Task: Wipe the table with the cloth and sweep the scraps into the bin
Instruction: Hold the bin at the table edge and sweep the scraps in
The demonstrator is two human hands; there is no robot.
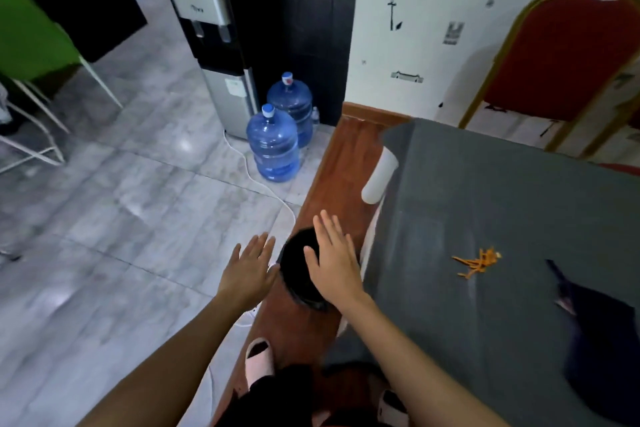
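Note:
A small round black bin [296, 262] stands on the wooden floor strip beside the table's left edge. My left hand [248, 267] is stretched out flat just left of the bin, fingers straight. My right hand [331, 258] hovers flat over the bin's right side, fingers spread; whether it touches the rim I cannot tell. A little heap of orange scraps [477, 261] lies on the grey-covered table [485, 191]. A dark blue cloth [602, 333] lies crumpled at the table's right edge. Neither hand holds anything.
A white cylinder [379, 174] lies at the table's left edge. A red chair with gold frame [561, 52] stands behind the table. Two blue water jugs [275, 144] and a water dispenser [214, 45] stand by the wall. A white cable [256, 177] runs over the tiled floor.

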